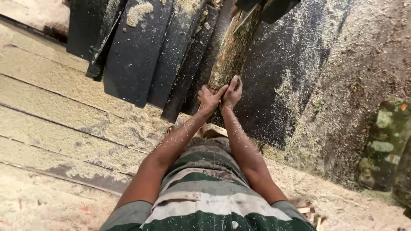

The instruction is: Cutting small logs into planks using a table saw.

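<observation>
Both hands are stretched out in front, side by side & touching. The left hand (209, 99) is bent around the near end of a rough log (233, 49). The right hand (232, 92) is pressed on the same end, fingers up along the bark. So both are grasping the log, not let go.

The log is long & round-ish, w/ bumpy bark, greenish-brown w/ a few orange spots. It runs away from the person toward the top of the view, where a dark block (274, 7) covers its far end. It lies between dark flat boards (141, 51) on the left & a big dark slab (282, 77) on the right. The boards are smooth, black-looking, w/ straight edges, stacked & overlapping.

Pale sawdust (64, 85) is all over: on the boards, the slab, the arms & the ground. Left side has wide pale planks (51, 141), dusty, w/ thin dark gaps between. Right side is lumpy brown dirt (376, 51). A mossy green stone (383, 143) sits at the right edge.

The person wears a green & white striped shirt (205, 201), also dusty. No boxes, bins or other containers show.
</observation>
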